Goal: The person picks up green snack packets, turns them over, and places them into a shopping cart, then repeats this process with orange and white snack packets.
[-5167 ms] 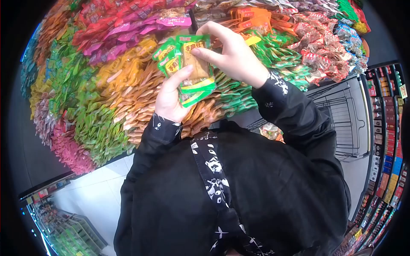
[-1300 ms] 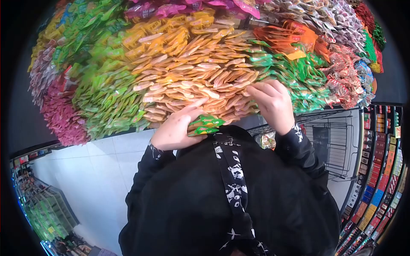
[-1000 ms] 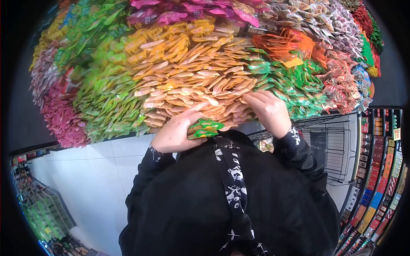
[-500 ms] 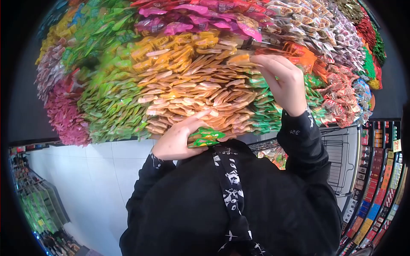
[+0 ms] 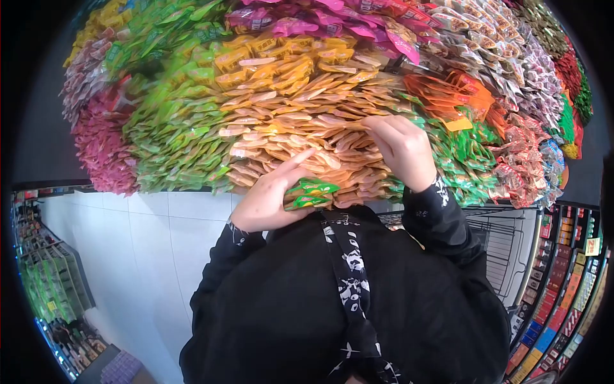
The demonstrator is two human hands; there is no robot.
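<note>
My left hand [image 5: 267, 198] is closed around several small green snack packets [image 5: 311, 191] at the near edge of a packet pile, its index finger stretched over the tan ones. My right hand [image 5: 404, 152] is over the tan and orange snack packets [image 5: 332, 131], fingers curled together with the tips touching the pile. Whatever may be between those fingertips is hidden. Right of that hand, a flat orange packet [image 5: 458, 124] lies on top of green packets [image 5: 462, 150], just below orange-red ones [image 5: 451, 96].
Light green packets [image 5: 176, 137] and pink ones [image 5: 105, 147] fill the left of the display. Purple packets [image 5: 332, 22] lie at the back, red-and-white ones [image 5: 519, 153] at right. A wire shopping cart [image 5: 502, 240] stands near my right side, with stocked shelves [image 5: 550, 294] beyond. Pale floor [image 5: 141, 256] shows at left.
My right hand has come nearer and lower, from holding up a tan packet to touching the tan pile. My left hand keeps its grip on the green packets. The view has shifted slightly.
</note>
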